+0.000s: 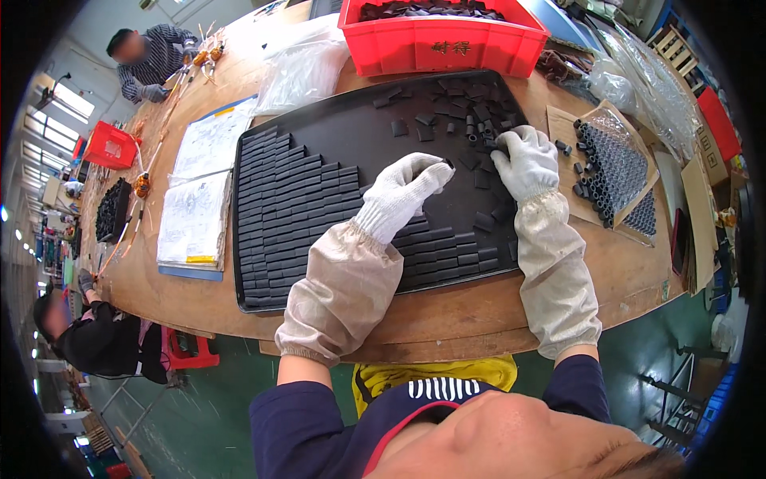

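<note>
My left hand (401,190), in a white knit glove, is closed in a pinch over the black tray (335,120). A small black tube (449,164) pokes out between its thumb and fingertips. My right hand (527,164), gloved too, is at the tray's right side with its fingers bent together; what they hold, if anything, is hidden. Flat black sleeve pieces (295,199) lie in close rows across the left and front of the tray. Loose sleeve pieces (425,120) are scattered at the far right, with several short round tubes (471,130) among them.
Behind the tray stands a red bin (443,56) of black pieces, beside clear plastic bags (307,76). Papers on a clipboard (191,215) lie left. Right, upright black tubes (610,172) stand on cardboard with bubble wrap. Two people (163,60) sit at the table's left.
</note>
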`<state>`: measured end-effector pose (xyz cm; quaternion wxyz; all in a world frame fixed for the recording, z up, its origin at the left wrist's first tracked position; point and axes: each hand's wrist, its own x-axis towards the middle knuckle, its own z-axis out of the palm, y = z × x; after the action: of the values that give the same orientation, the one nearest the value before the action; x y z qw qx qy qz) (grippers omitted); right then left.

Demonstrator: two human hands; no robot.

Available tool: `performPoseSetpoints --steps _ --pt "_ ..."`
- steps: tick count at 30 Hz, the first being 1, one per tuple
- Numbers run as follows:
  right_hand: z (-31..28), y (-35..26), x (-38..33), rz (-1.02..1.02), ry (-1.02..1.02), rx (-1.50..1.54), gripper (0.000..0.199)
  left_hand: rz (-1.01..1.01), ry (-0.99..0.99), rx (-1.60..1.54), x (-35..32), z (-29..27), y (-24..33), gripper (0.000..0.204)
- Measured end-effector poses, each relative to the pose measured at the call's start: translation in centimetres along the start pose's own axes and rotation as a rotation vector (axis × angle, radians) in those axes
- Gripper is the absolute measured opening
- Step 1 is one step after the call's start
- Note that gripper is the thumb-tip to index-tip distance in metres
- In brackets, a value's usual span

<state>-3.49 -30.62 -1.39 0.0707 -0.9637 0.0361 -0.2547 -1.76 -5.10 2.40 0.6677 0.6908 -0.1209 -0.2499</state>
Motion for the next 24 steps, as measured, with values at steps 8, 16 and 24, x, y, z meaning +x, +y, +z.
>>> performPoseSetpoints --steps 8,16,24 --pt "-0.2 -0.9 0.4 0.036 0.025 0.272 0.019 0.050 -0.034 0.004 -0.1 0.0 0.1 0.039" --pt "-0.5 -3.4 -0.3 0.072 -0.280 1.413 0.023 0.250 0.032 0.318 0.7 -0.4 -1.7 0.032" --pt "-0.4 -4.4 -1.2 0.099 -0.308 1.287 0.023 0.182 0.008 0.303 0.2 -0.1 -0.8 0.037"
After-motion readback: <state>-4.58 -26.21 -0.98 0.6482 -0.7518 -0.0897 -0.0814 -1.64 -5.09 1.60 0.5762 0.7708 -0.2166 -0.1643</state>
